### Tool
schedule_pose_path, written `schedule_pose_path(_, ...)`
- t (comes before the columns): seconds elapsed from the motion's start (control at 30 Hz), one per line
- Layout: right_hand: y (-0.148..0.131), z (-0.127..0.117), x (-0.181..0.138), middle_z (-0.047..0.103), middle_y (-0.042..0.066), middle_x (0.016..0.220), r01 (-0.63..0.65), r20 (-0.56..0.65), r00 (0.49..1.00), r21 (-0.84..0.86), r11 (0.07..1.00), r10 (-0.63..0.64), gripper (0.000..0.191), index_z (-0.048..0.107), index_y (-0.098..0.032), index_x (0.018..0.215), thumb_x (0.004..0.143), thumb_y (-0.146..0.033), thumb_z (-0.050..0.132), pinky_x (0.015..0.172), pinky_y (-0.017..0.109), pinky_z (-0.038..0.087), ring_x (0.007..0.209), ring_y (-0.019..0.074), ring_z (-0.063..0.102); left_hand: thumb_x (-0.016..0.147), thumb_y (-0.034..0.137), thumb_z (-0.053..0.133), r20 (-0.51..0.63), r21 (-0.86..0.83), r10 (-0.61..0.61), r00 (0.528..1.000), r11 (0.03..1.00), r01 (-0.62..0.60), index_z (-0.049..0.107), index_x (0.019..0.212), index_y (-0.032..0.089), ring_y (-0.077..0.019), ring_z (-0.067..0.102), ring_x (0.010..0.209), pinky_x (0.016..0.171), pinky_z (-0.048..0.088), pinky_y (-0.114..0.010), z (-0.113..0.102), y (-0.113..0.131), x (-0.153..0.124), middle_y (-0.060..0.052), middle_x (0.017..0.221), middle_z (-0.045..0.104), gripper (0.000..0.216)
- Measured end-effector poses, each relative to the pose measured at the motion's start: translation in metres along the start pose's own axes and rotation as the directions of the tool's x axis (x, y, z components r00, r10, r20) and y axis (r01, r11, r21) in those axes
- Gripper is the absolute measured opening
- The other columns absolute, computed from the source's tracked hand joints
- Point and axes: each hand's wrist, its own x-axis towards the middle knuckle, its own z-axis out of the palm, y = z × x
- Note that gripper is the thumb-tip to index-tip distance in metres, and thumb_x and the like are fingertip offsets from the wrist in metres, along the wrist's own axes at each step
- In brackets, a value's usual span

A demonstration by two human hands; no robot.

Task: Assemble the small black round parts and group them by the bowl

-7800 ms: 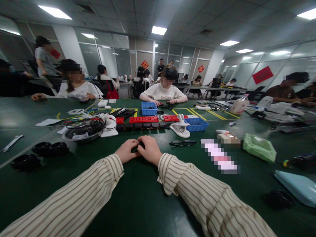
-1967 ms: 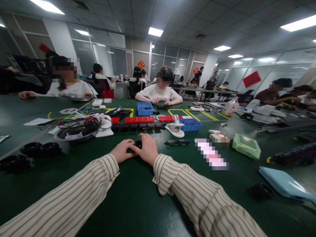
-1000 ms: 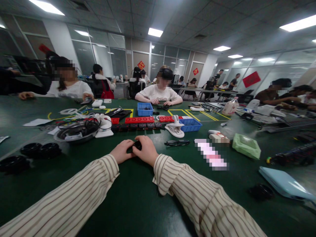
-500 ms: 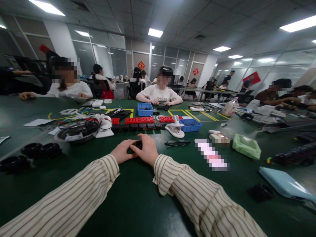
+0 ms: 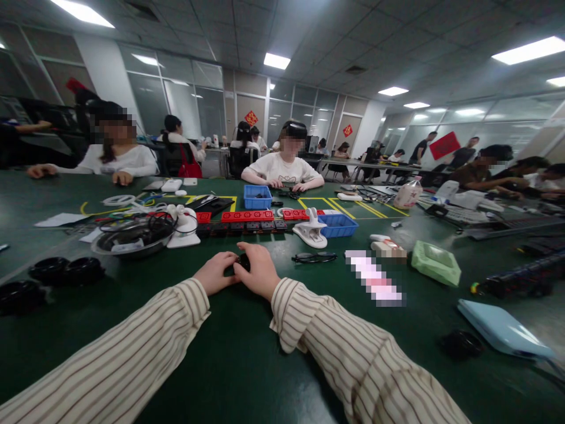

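Note:
My left hand (image 5: pixel 214 273) and my right hand (image 5: pixel 258 272) rest together on the green table (image 5: pixel 229 353), both in striped sleeves. Their fingers curl round a small black part (image 5: pixel 241 262) held between them; most of it is hidden. Just beyond the hands lie a row of black and red socket strips (image 5: pixel 247 220) and a pair of black glasses (image 5: pixel 314 257).
A metal bowl of cables (image 5: pixel 130 237) and black round parts (image 5: pixel 66 270) sit at the left. A white clamp (image 5: pixel 311 231), blue bins (image 5: pixel 339 225), a green tray (image 5: pixel 435 262) and a light blue case (image 5: pixel 503 330) lie right. People sit across the table.
My hands stay together on the small black part, the fingers shifting slightly. The view has drifted a little to the right, and people walk in the background.

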Motion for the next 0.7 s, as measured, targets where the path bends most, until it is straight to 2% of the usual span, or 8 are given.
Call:
schedule_pose_path(0.17,-0.0031,-0.0038,0.0009,0.053,0.008,0.101,-0.087,-0.062,0.995,-0.064,0.994,0.083,0.040,0.047,-0.016,0.109,0.077,-0.041,0.051,0.086,0.035,0.036,0.095,0.0198,0.048,0.065,0.051,0.059,-0.023,-0.047,-0.018,1.000,0.999,0.017,0.051,0.112,0.018,-0.0287,0.047,0.107,0.094,0.035,-0.044,0.0008,0.0000,-0.0004,-0.011,0.112,0.054,0.058)
schedule_pose_path(0.3,-0.0008,0.0000,0.0011,0.053,0.007,0.099,-0.123,-0.048,0.992,-0.120,0.985,0.118,0.043,0.048,-0.017,0.105,0.075,-0.047,0.054,0.083,0.036,0.038,0.094,0.0206,0.048,0.066,0.050,0.058,-0.031,-0.053,-0.006,1.000,0.999,0.005,0.055,0.105,0.018,-0.0273,0.050,0.102,0.092,0.038,-0.042,0.0027,-0.0023,-0.0003,-0.010,0.107,0.056,0.051)
schedule_pose_path(0.4,0.0025,0.0044,0.0013,0.052,0.007,0.099,-0.129,-0.042,0.991,-0.121,0.984,0.124,0.038,0.047,-0.017,0.104,0.077,-0.042,0.053,0.084,0.035,0.039,0.094,0.0197,0.048,0.068,0.050,0.055,-0.021,-0.032,0.006,1.000,0.999,-0.006,0.060,0.095,0.019,-0.0272,0.050,0.101,0.091,0.038,-0.042,0.0036,-0.0049,-0.0001,-0.009,0.105,0.056,0.041)
schedule_pose_path(0.5,0.0042,0.0062,0.0014,0.052,0.007,0.100,-0.077,-0.032,0.997,-0.063,0.995,0.075,0.035,0.046,-0.015,0.106,0.076,-0.031,0.053,0.087,0.032,0.039,0.096,0.0179,0.048,0.068,0.048,0.055,-0.015,-0.026,0.009,1.000,1.000,-0.010,0.060,0.094,0.020,-0.0271,0.049,0.103,0.092,0.038,-0.042,0.0035,-0.0074,0.0002,-0.009,0.107,0.055,0.038)
schedule_pose_path(0.6,0.0029,0.0045,0.0012,0.053,0.007,0.104,-0.007,0.009,1.000,0.010,1.000,0.007,0.041,0.042,-0.014,0.113,0.073,-0.019,0.050,0.090,0.028,0.039,0.098,0.0157,0.049,0.067,0.044,0.056,0.012,-0.029,0.006,1.000,1.000,-0.006,0.059,0.097,0.019,-0.0271,0.049,0.104,0.092,0.038,-0.042,0.0029,-0.0084,0.0007,-0.009,0.109,0.056,0.039)
schedule_pose_path(0.7,0.0002,0.0017,0.0007,0.052,0.008,0.112,0.049,0.054,0.997,0.005,0.999,-0.049,0.049,0.038,-0.013,0.120,0.072,-0.016,0.049,0.094,0.030,0.036,0.103,0.0165,0.048,0.066,0.042,0.056,0.014,-0.015,-0.008,1.000,1.000,0.008,0.058,0.098,0.017,-0.0278,0.048,0.105,0.094,0.037,-0.042,0.0020,-0.0069,0.0011,-0.011,0.110,0.055,0.041)
